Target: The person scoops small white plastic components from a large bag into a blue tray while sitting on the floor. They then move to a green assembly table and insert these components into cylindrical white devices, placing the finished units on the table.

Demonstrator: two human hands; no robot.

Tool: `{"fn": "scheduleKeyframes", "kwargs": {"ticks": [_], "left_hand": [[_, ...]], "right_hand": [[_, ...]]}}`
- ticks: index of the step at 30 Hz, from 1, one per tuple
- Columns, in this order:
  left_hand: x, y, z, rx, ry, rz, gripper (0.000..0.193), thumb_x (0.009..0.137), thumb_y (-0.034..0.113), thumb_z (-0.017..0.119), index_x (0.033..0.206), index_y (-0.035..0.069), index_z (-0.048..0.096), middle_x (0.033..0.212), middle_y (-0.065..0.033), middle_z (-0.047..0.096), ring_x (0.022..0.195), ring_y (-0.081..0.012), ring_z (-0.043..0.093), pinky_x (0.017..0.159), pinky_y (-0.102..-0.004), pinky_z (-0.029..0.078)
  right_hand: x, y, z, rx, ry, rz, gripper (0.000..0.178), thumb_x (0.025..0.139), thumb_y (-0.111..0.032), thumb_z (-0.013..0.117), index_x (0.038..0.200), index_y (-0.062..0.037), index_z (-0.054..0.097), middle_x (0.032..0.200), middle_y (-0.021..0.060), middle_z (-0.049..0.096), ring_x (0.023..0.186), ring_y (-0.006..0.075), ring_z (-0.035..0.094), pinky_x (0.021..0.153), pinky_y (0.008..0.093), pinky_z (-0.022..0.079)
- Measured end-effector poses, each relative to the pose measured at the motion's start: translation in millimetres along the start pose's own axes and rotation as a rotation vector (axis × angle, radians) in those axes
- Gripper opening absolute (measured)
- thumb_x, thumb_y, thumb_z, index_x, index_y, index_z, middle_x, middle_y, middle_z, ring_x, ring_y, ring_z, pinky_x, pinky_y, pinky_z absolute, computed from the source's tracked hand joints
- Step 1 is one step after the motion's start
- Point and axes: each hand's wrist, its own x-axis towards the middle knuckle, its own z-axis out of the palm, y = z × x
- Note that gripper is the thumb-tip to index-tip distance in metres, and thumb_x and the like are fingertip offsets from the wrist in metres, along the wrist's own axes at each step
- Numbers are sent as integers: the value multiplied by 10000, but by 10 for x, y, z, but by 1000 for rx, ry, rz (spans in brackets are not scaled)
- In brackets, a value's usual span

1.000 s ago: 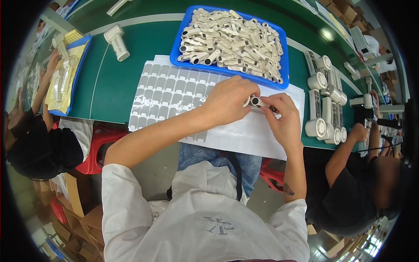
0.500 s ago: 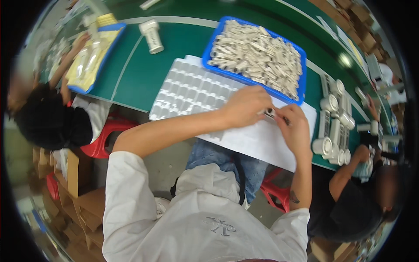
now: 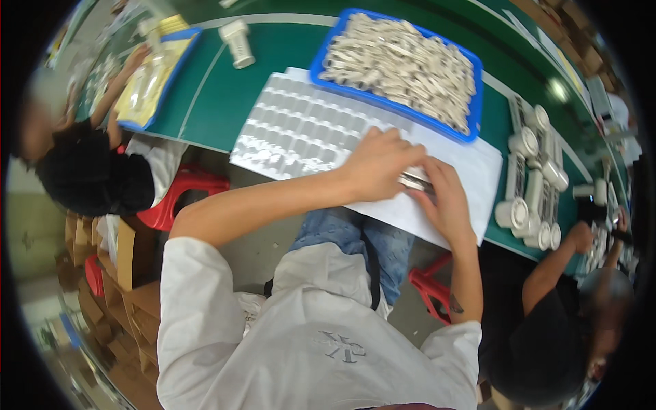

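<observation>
My left hand (image 3: 378,164) and my right hand (image 3: 443,199) meet over a white sheet (image 3: 465,171) at the near edge of the green table (image 3: 212,96). Between their fingertips they pinch a small silvery cylindrical part (image 3: 414,182). A clear plastic blister tray (image 3: 301,130) with rows of pockets lies just left of my left hand. Behind the hands stands a blue tray (image 3: 471,123) heaped with several pale cylindrical parts (image 3: 400,61).
White rolls (image 3: 533,184) stand in a cluster at the right. A white spool (image 3: 237,42) and a blue tray with yellow contents (image 3: 147,75) sit at the left. One person works at the left (image 3: 89,171), another at the right (image 3: 567,301). Red stools (image 3: 178,198) stand below.
The view has swung so the table sits further right and tilted. Both hands stay together on the small part, now lower over the white sheet.
</observation>
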Motion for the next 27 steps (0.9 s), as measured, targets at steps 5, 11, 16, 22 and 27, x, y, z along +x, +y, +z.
{"fn": "scheduleKeyframes", "kwargs": {"ticks": [5, 11, 16, 22, 27], "left_hand": [[53, 72, -33, 17, 1, -28, 387, 668, 259, 802, 985, 162, 602, 892, 43, 654, 919, -197, 559, 773, -388, 366], [61, 100, 14, -49, 53, -138, 364, 627, 241, 825, 916, 142, 626, 871, 30, 664, 881, -183, 577, 775, -352, 381], [92, 121, -12, -39, 51, -154, 395, 601, 200, 828, 933, 138, 623, 883, 15, 663, 880, -200, 589, 793, -362, 395], [111, 121, -17, -36, 45, -165, 451, 594, 179, 828, 992, 122, 624, 944, -14, 650, 942, -235, 575, 843, -385, 402], [135, 119, -33, 21, 56, -128, 437, 584, 172, 819, 985, 106, 657, 1024, -35, 632, 1029, -253, 542, 865, -392, 398]], "right_hand": [[-28, 125, 37, 82, 58, 33, 501, 730, -126, 740, 1190, -21, 570, 1154, 133, 589, 1048, 321, 544, 903, 406, 447], [33, 200, -3, 281, 39, 154, 523, 707, -182, 777, 1176, -42, 595, 1121, 122, 609, 1042, 310, 541, 895, 385, 445], [45, 203, -38, 214, 40, 26, 516, 712, -139, 760, 1189, -45, 585, 1130, 123, 600, 1023, 318, 538, 893, 388, 440], [26, 261, -14, 223, 10, 29, 538, 703, -104, 756, 1207, -50, 573, 1131, 122, 595, 1014, 319, 535, 888, 393, 436], [58, 232, -17, 202, 39, 30, 539, 706, -115, 761, 1209, -54, 575, 1128, 119, 596, 1016, 318, 535, 883, 388, 438]]}}
